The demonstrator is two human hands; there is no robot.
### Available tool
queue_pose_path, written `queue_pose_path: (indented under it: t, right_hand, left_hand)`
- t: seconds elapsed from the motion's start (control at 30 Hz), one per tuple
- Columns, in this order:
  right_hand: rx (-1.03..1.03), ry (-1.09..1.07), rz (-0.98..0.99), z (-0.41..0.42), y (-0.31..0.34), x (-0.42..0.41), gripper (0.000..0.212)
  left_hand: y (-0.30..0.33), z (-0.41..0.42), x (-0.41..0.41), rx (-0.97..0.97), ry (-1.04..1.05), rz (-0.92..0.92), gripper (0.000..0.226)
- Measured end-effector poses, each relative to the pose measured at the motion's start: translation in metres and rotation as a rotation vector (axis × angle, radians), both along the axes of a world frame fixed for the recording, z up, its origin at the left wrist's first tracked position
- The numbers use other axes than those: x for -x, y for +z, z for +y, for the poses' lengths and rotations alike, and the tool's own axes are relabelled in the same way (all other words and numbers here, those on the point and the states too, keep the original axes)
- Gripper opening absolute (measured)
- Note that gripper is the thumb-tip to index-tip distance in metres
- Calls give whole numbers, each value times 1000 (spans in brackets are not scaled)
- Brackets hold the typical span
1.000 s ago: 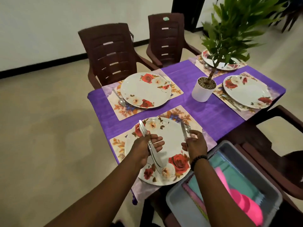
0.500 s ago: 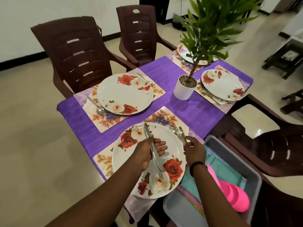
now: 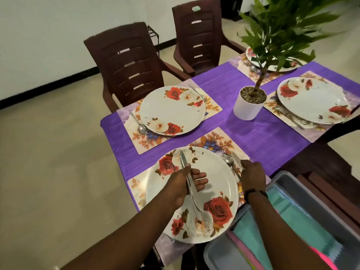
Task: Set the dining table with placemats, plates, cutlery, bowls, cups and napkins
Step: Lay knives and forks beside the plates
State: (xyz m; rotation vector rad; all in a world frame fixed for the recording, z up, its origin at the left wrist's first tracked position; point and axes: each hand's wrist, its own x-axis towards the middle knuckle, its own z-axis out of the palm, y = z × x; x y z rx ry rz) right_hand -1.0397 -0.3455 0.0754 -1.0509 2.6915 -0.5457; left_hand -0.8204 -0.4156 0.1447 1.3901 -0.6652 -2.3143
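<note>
1. My head view was evenly lit by soft indoor light; the floor [image 3: 48,172] looked pale and flat.
2. Shadows were faint: a soft one lay under the left hand [image 3: 187,184] on the near plate [image 3: 220,184].
3. The plant [image 3: 288,30] leaves were smeared with motion blur.
4. Straight lines bowed near the edges, notably the wall [image 3: 48,36] base.
5. The bin [image 3: 288,191] at lower right was soft, its contents indistinct.
6. I saw slight glare on the plates.

- Left hand [image 3: 186,185] grips cutlery [image 3: 188,184], seemingly knives, over the nearest plate [image 3: 214,184].
- Right hand [image 3: 253,177] touches a spoon [image 3: 228,159] at that plate's right edge, on the placemat [image 3: 214,142].
</note>
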Motion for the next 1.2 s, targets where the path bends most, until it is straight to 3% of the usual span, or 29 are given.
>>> queue_pose_path:
  t: [0.17,0.37,0.47,0.53,0.6,0.67,0.83,1.07,1.2]
  right_hand:
    - [50,114,211,2,-19,2,38]
    - [126,18,167,3,-18,5,35]
    - [276,-104,155,-6,-5,-10,34]
    - [390,-73,113,-18,13,-37,28]
    - [494,37,15,-31,33,-72,22]
    - [536,144,-211,-45,53,-110,20]
    - [377,148,-828,-85,83,-186,23]
    - [416,22,-946,-137,93,-262,7]
    - [568,-223,-1033,-174,92,-306,8]
  left_hand:
    - [7,-4,1,29,19,-9,41]
    - [16,-8,1,4,56,32,44]
    - [21,-10,-3,0,84,67,44]
    - [22,-12,-8,17,101,88,41]
    - [22,-15,-18,43,114,88,38]
    - [21,-20,-29,77,115,81,35]
    - [22,-38,-67,152,146,73,26]
    - [18,-91,-151,183,64,123,24]
    - [19,-126,-205,145,-61,137,30]
